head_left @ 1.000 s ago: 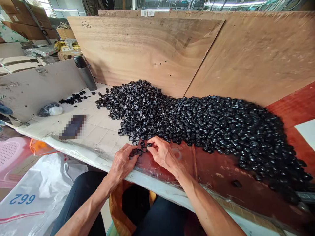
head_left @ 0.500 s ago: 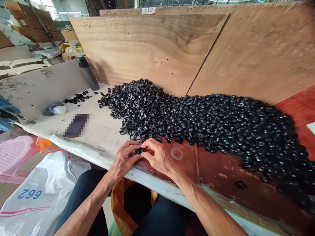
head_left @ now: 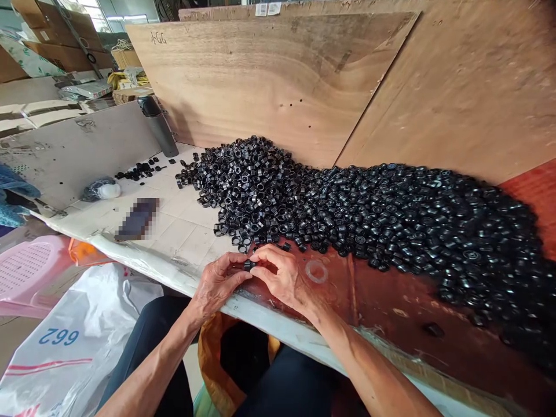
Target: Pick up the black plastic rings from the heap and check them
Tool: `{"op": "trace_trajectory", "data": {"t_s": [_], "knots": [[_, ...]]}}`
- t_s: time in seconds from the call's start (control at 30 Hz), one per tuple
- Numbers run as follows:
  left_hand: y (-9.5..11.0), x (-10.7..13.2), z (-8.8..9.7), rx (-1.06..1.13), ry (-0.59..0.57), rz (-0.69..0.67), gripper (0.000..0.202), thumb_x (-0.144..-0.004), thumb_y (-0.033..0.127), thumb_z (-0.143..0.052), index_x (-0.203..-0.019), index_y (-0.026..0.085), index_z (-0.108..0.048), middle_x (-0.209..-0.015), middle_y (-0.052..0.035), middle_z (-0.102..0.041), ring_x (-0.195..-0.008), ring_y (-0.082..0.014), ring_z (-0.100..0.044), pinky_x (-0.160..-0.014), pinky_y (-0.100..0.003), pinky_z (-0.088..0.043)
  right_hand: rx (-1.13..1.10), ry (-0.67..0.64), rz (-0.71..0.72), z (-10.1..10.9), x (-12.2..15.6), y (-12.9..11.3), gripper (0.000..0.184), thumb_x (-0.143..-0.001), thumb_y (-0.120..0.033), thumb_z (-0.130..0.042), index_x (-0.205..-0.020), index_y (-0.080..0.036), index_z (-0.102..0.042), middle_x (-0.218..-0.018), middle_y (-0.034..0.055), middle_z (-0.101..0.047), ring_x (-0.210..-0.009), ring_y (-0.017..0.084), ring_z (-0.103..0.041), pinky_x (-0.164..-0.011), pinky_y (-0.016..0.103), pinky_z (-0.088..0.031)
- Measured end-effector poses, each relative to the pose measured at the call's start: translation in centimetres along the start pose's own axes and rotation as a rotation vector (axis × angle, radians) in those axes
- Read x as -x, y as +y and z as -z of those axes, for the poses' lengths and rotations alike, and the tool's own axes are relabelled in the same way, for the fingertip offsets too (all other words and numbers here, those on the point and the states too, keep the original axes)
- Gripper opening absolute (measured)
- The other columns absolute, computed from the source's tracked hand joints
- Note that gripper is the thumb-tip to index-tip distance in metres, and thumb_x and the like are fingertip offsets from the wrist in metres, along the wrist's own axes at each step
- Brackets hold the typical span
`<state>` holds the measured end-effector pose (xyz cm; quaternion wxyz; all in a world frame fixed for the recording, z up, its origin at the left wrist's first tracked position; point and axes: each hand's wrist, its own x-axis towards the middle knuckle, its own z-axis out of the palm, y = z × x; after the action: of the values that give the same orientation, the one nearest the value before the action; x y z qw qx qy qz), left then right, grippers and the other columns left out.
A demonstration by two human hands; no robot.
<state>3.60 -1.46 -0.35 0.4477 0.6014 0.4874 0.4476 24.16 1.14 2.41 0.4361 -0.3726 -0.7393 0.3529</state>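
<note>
Between the fingertips of both hands is a small black plastic part (head_left: 249, 264), partly covered by the fingers. My left hand (head_left: 221, 281) pinches it from the left, and my right hand (head_left: 280, 275) closes on it from the right. They meet just over the table's front edge. Behind them rises a heap of black plastic rings (head_left: 256, 185). It runs on to the right into a larger heap of black, rounded cap-like parts (head_left: 391, 214). One loose black piece (head_left: 433, 329) lies apart on the reddish-brown board (head_left: 391, 307).
A dark bottle (head_left: 158, 127) stands at the back left near scattered black bits (head_left: 139, 170). A blurred dark flat object (head_left: 138, 219) lies on the table. Wooden panels (head_left: 269, 75) back the heaps. Below the edge are an open orange sack (head_left: 212, 365) and a white sack (head_left: 73, 324).
The fingers have parted slightly around the black part, so more of it shows. The whole view has shifted a little; the heaps look the same.
</note>
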Motion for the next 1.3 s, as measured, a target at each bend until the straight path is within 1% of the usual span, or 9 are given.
{"op": "trace_trajectory", "data": {"t_s": [0.17, 0.3, 0.5, 0.57, 0.67, 0.83, 0.97, 1.1, 1.3], "knots": [[-0.2, -0.1, 0.3, -0.064, 0.022, -0.157, 0.020, -0.091, 0.033, -0.080, -0.107, 0.023, -0.075, -0.112, -0.0055, -0.079, -0.104, -0.0214, -0.075, -0.096, -0.035, -0.061, -0.003, 0.024, -0.064, -0.7, 0.4, 0.7, 0.026, -0.095, -0.021, -0.067, -0.121, -0.024, -0.063, -0.103, 0.0040, -0.079, -0.087, 0.018, -0.075, -0.081, 0.030, -0.060], [-0.1, -0.1, 0.4, -0.106, -0.016, -0.175, 0.021, -0.092, 0.035, -0.078, -0.109, 0.023, -0.075, -0.112, -0.0066, -0.079, -0.103, -0.0221, -0.076, -0.096, -0.036, -0.062, 0.137, -0.024, -0.009, -0.8, 0.7, 0.6, 0.011, -0.104, -0.026, -0.057, -0.113, -0.024, -0.063, -0.091, 0.0030, -0.077, -0.079, 0.018, -0.073, -0.075, 0.027, -0.056], [-0.1, 0.2, 0.1, -0.070, 0.005, -0.091, 0.023, -0.094, 0.034, -0.077, -0.113, 0.022, -0.072, -0.104, -0.0040, -0.080, -0.086, -0.0184, -0.077, -0.081, -0.030, -0.064, 0.140, -0.106, 0.024, -0.2, 0.8, 0.3, 0.015, -0.104, -0.022, -0.053, -0.114, -0.024, -0.064, -0.096, 0.0043, -0.074, -0.081, 0.018, -0.068, -0.073, 0.027, -0.052], [0.1, 0.2, 0.1, -0.079, 0.016, -0.124, 0.021, -0.094, 0.034, -0.077, -0.110, 0.022, -0.073, -0.106, -0.0045, -0.079, -0.089, -0.0187, -0.077, -0.083, -0.030, -0.064, 0.168, -0.106, 0.024, -0.3, 0.8, 0.5, 0.012, -0.103, -0.021, -0.054, -0.105, -0.023, -0.065, -0.090, 0.0039, -0.073, -0.077, 0.018, -0.067, -0.070, 0.027, -0.050], [0.3, 0.0, 0.0, -0.094, 0.002, -0.178, 0.016, -0.094, 0.032, -0.076, -0.106, 0.021, -0.075, -0.107, -0.0056, -0.080, -0.095, -0.0198, -0.077, -0.087, -0.031, -0.064, 0.271, -0.100, -0.027, -0.5, 0.7, 0.7, 0.031, -0.108, -0.028, -0.051, -0.078, -0.023, -0.059, -0.068, 0.0009, -0.063, -0.059, 0.015, -0.057, -0.059, 0.026, -0.041], [-0.4, 0.1, -0.1, -0.041, 0.035, -0.124, 0.021, -0.093, 0.036, -0.077, -0.107, 0.021, -0.074, -0.108, -0.0062, -0.079, -0.095, -0.0207, -0.077, -0.088, -0.033, -0.064, 0.173, -0.070, -0.032, -0.3, 0.4, -0.1, 0.020, -0.106, -0.031, -0.054, -0.094, -0.022, -0.067, -0.076, 0.0007, -0.068, -0.065, 0.016, -0.062, -0.065, 0.026, -0.045], [-1.1, 0.2, 0.0, -0.050, 0.052, -0.091, 0.022, -0.093, 0.039, -0.077, -0.107, 0.021, -0.074, -0.108, -0.0058, -0.079, -0.095, -0.0205, -0.076, -0.088, -0.033, -0.064, 0.196, -0.073, -0.043, -0.1, 0.5, -0.5, 0.041, -0.104, -0.038, -0.058, -0.066, -0.022, -0.056, -0.059, -0.0029, -0.054, -0.055, 0.013, -0.051, -0.058, 0.028, -0.039], [-0.8, 0.2, 0.1, -0.053, 0.038, -0.096, 0.023, -0.094, 0.038, -0.075, -0.109, 0.021, -0.075, -0.109, -0.0076, -0.079, -0.098, -0.0222, -0.076, -0.090, -0.034, -0.064, 0.152, -0.072, -0.038, 0.0, 0.6, -0.3, 0.018, -0.098, -0.038, -0.067, -0.089, -0.023, -0.067, -0.065, -0.0035, -0.059, -0.055, 0.013, -0.051, -0.056, 0.027, -0.040], [-0.2, 0.2, 0.1, 0.006, 0.019, -0.063, 0.023, -0.092, 0.037, -0.078, -0.109, 0.021, -0.075, -0.110, -0.0061, -0.080, -0.098, -0.0214, -0.077, -0.091, -0.033, -0.063, 0.162, -0.039, 0.025, 0.1, 0.6, 0.1, 0.007, -0.099, -0.026, -0.061, -0.097, -0.024, -0.068, -0.082, 0.0017, -0.070, -0.070, 0.017, -0.063, -0.066, 0.028, -0.049]]}}
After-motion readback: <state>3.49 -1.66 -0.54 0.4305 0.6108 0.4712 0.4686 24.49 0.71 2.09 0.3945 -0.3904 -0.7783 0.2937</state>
